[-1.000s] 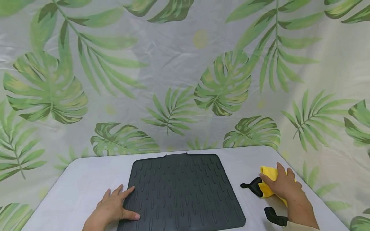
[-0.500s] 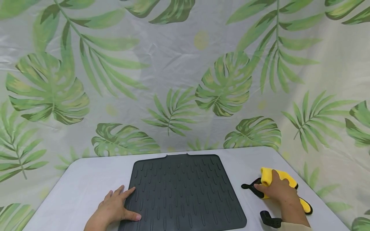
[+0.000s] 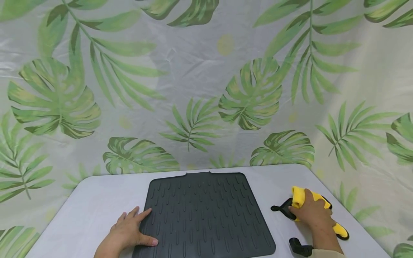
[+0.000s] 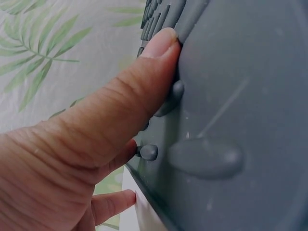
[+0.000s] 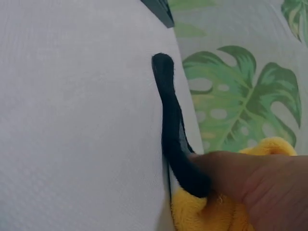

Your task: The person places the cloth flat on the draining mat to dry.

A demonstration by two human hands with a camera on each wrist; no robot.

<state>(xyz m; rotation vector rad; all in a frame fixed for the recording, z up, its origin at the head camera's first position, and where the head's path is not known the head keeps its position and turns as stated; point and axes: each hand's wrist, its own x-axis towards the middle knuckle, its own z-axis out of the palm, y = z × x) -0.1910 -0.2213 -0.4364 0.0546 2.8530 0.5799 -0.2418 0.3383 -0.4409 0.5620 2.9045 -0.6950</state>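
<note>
A dark grey ribbed rubber mat (image 3: 206,215) lies flat on the white table. My left hand (image 3: 126,231) rests at its left edge, fingers spread and fairly straight. In the left wrist view the thumb (image 4: 149,60) lies on the mat's upper face, while other fingertips (image 4: 115,206) show beyond its edge. Over on the right, my right hand (image 3: 314,213) grips a folded yellow cloth (image 3: 298,197) with black edging and a black loop (image 3: 280,208). The right wrist view has the thumb against that black strip, with yellow fluffy fabric (image 5: 190,211) beneath; the other fingers are hidden.
The white table (image 3: 96,200) runs to rounded back corners. Behind it hangs a leaf-patterned curtain (image 3: 193,71), which continues down the right side. A black device (image 3: 300,248) sits at the right wrist, by the beige sleeve (image 3: 326,253).
My right hand has shifted slightly left and down over the yellow cloth and taken hold of it. The cloth's lower right end now shows past the wrist. My left hand stays put.
</note>
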